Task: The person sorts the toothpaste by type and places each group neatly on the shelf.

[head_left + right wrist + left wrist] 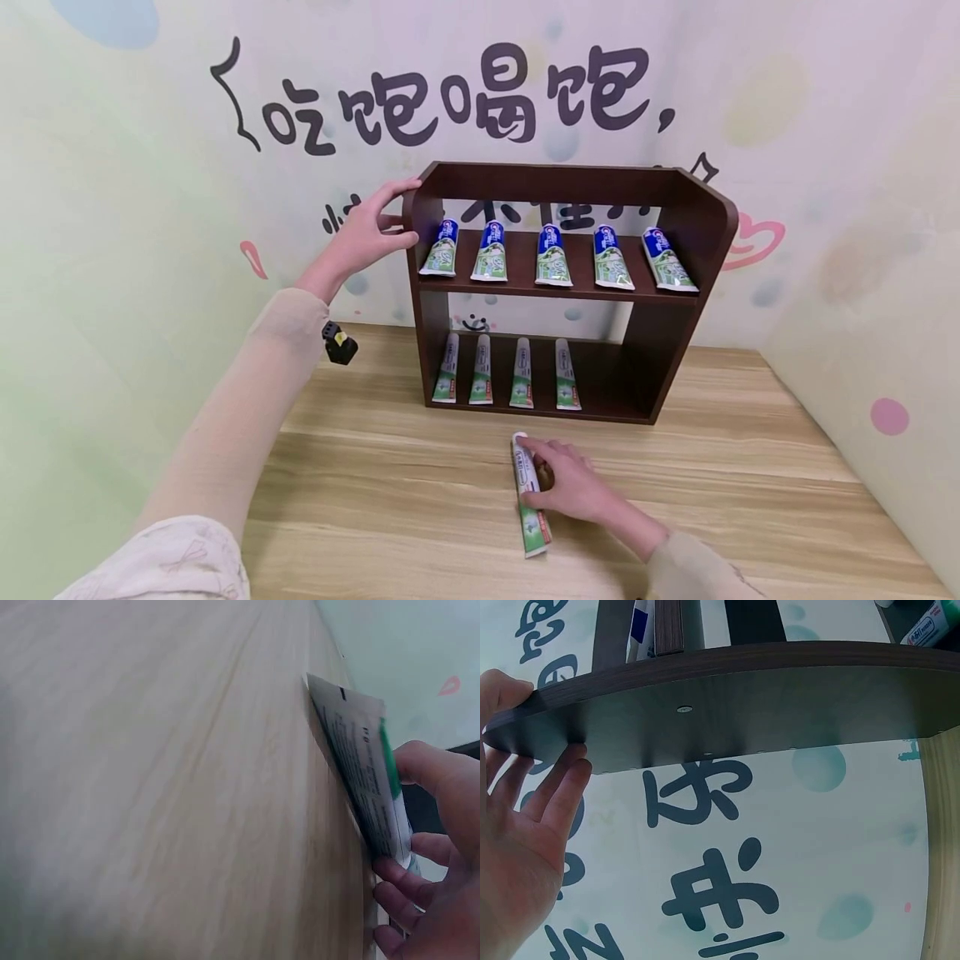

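Note:
My left hand (367, 233) grips the upper left side panel of a dark brown two-tier shelf (540, 292). In the left wrist view the thumb lies on one side of the panel (765, 701) and the fingers on the other. A white and green toothpaste tube (528, 492) is pinched between the thumb and fingers of my right hand (573, 483), in front of the shelf. The right wrist view shows the printed back of this tube (360, 750), its flat end tilted up off the wood.
Several blue and green toothpaste tubes (551, 254) lean in a row on the upper tier. Several white and green tubes (522, 373) stand on the lower tier, left and middle. A small black object (341, 343) is left of the shelf on the wooden table (360, 467). Printed walls enclose the table.

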Available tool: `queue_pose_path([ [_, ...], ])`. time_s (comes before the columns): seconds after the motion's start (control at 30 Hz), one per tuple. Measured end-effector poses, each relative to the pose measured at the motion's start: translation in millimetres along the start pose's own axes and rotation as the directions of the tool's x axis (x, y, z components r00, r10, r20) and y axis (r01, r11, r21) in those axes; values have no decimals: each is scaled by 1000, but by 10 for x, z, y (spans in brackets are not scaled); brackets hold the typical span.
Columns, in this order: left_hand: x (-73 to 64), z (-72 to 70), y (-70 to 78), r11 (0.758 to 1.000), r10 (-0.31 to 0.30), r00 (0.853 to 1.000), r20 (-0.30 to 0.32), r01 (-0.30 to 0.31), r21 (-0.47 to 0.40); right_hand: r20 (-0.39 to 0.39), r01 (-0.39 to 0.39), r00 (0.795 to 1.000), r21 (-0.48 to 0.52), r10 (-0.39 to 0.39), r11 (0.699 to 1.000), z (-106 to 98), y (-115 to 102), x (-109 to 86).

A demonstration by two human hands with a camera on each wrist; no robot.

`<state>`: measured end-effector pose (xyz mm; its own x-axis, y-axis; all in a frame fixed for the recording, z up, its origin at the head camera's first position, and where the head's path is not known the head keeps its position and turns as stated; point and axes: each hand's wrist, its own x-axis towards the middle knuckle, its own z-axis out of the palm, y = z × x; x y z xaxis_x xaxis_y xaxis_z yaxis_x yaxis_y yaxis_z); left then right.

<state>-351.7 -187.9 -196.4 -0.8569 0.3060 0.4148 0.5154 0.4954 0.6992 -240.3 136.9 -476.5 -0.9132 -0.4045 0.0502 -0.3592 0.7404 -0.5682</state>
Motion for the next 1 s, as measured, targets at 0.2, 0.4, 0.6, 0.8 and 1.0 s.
queue_pose_path([
  [0.2,-1,-1,-7,1000,-2,1000,1,2,5,101,37,994,-9,-36,999,-16,-76,-3],
  [0.4,78,1,-157,1000,12,1000,-10,-12,8,172,3,985,61,-14,998,-43,-107,-23],
  [0.6,114,2,-224,1000,8,1000,-15,-7,8,177,-26,984,146,-1,989,-72,-132,-59],
  [0.8,14,-3,-19,1000,-5,1000,-5,5,12,172,-15,985,178,-16,984,-81,-151,-105],
  [1.0,-7,2,24,1000,0,1000,0,0,15,193,-12,981,210,-30,978,-104,-105,-99],
])
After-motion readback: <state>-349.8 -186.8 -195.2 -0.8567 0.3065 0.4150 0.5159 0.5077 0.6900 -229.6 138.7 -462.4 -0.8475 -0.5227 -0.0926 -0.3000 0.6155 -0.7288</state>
